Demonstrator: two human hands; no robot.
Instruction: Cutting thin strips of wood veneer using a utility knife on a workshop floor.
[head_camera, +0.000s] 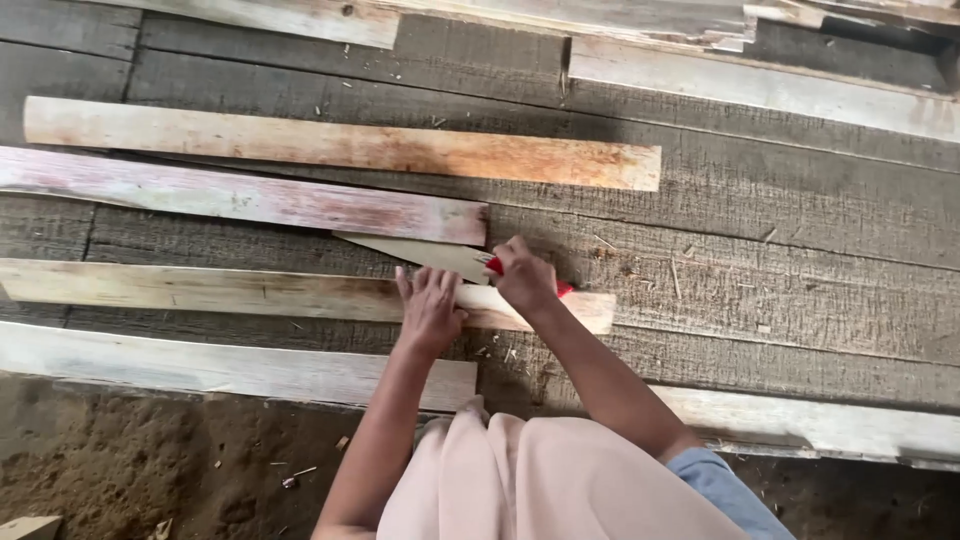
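1. Nearest the camera lies bare brown dirt (130, 460), and over it hang a pale pink cloth (540, 480) and a bit of blue sleeve (725, 480) on the person's right arm
2. A whitish plank (230, 365) runs along the near edge of the grey wooden floor (780, 210), just past the dirt
3. The left hand (430, 305) lies flat on a pale strip of wood (200, 288), fingers spread a little and pressing down, gripping nothing
4. The right hand (523, 278) is curled closed around a red tool (497, 264) of which only small red bits show at the knuckles and beside the wrist; it may be a knife or a marker, the view is too poor to say
5. The red tool sits at the right part of the pale strip, where a thin pointed sliver of wood (430, 252) meets it, just beside the left fingertips
6. Small chips and splinters (640, 265) are scattered on the floor to the right of the hands
7. Beyond the hands lies a pinkish weathered board (240, 195), its right end near the sliver
8. Farther still lies an orange-stained board (340, 145), well apart from the hands
9. At the far edge more grey-white boards (760, 85) are stacked
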